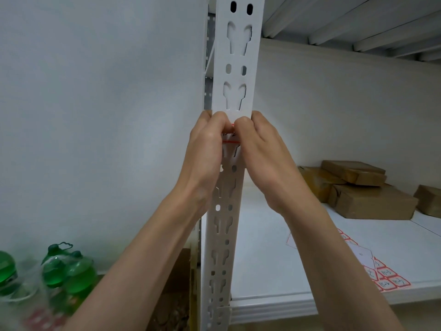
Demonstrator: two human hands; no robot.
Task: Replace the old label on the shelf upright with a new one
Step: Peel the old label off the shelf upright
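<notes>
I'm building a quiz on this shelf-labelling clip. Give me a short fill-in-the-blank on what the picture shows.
1. Both the left hand and the right hand press on a label edged in ____.
2. The label sits on the white shelf ____.
3. The sheet of spare labels lies on the shelf board under the ____ forearm.
4. The bottles at lower left are ____.

Missing words: red; upright; right; green

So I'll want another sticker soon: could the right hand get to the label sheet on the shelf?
Probably yes: the label sheet lies uncovered near the shelf front, below the right hand; the boxes sit farther back.
</notes>
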